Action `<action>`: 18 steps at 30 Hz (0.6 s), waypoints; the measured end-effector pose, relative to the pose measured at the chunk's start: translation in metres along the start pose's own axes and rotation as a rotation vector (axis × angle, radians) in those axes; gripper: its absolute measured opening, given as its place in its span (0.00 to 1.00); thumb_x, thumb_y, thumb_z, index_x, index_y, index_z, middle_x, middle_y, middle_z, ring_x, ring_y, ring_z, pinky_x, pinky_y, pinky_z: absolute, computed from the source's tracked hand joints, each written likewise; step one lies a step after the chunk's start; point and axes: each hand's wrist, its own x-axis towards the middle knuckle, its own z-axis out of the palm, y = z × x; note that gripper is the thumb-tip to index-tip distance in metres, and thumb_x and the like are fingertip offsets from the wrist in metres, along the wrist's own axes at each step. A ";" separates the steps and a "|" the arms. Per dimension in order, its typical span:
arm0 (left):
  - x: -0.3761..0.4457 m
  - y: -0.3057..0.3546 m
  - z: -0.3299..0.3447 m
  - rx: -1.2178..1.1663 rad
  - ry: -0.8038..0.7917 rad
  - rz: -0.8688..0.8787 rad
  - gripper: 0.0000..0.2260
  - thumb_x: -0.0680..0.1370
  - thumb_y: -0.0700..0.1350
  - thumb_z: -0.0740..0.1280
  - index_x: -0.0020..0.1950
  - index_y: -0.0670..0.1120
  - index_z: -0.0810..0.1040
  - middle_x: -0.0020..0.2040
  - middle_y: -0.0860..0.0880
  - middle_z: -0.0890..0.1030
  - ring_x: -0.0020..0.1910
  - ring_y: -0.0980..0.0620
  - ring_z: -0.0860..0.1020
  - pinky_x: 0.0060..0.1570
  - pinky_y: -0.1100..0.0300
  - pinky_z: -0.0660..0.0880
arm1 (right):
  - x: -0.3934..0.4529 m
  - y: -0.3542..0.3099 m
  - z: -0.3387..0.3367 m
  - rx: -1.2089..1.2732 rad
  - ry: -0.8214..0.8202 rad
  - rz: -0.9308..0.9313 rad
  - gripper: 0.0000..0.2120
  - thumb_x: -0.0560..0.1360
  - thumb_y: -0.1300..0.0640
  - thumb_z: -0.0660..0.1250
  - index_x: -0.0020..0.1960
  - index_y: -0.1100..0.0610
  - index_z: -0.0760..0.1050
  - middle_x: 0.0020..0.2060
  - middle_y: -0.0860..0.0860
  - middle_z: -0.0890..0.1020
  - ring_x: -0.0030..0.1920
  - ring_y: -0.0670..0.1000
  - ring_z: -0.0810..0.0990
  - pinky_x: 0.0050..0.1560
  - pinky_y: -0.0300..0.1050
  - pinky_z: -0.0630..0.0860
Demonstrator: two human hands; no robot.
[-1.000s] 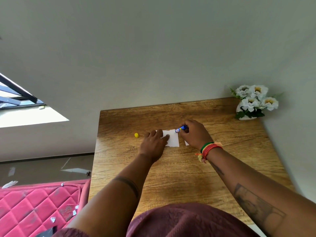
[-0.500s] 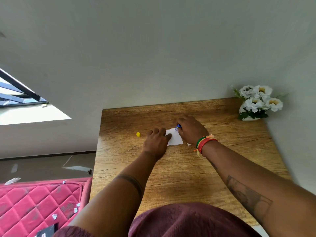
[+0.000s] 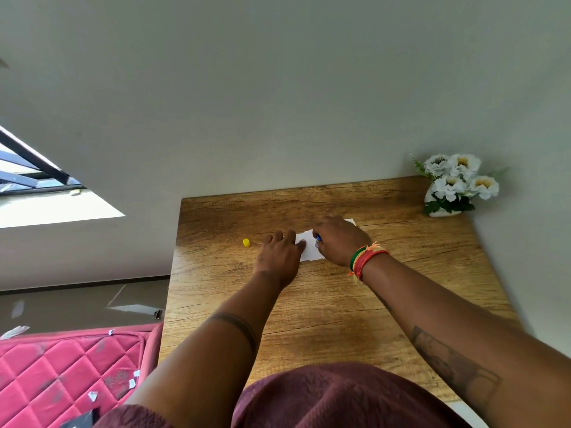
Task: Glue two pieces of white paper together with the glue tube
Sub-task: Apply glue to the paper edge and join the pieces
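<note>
A small white paper piece lies mid-table on the wooden table. My left hand rests flat on its left edge, fingers spread. My right hand is closed around a blue glue tube, whose tip points down onto the paper. A corner of a second white paper shows just beyond my right hand; the rest is hidden. The tube's yellow cap sits on the table to the left of my left hand.
A white vase of white flowers stands at the table's far right corner by the wall. A pink quilted cushion with paper scraps lies left of the table, below its edge.
My right hand has moved left and nearer over the paper with the glue tube, now covering most of the tube. The left hand has stayed pressed on the paper.
</note>
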 end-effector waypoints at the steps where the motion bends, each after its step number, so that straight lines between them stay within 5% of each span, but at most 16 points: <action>1: 0.000 0.000 0.000 0.005 0.001 0.001 0.22 0.84 0.46 0.58 0.79 0.50 0.67 0.68 0.43 0.71 0.64 0.39 0.70 0.63 0.46 0.68 | -0.002 0.000 0.000 -0.003 -0.006 0.007 0.08 0.77 0.57 0.67 0.56 0.54 0.80 0.55 0.53 0.82 0.55 0.55 0.79 0.51 0.48 0.76; 14: -0.002 0.006 -0.002 0.056 -0.015 -0.033 0.15 0.83 0.44 0.61 0.70 0.45 0.73 0.65 0.41 0.76 0.65 0.39 0.73 0.62 0.46 0.69 | -0.016 0.015 -0.007 0.263 0.053 0.176 0.07 0.76 0.54 0.69 0.52 0.54 0.80 0.49 0.52 0.81 0.46 0.51 0.77 0.43 0.45 0.71; 18: 0.005 0.007 0.002 0.016 0.031 -0.072 0.17 0.84 0.55 0.61 0.67 0.45 0.75 0.65 0.42 0.75 0.65 0.40 0.73 0.62 0.48 0.69 | -0.015 0.018 -0.007 0.324 0.097 0.226 0.08 0.76 0.57 0.69 0.53 0.54 0.81 0.49 0.51 0.81 0.47 0.50 0.77 0.44 0.45 0.73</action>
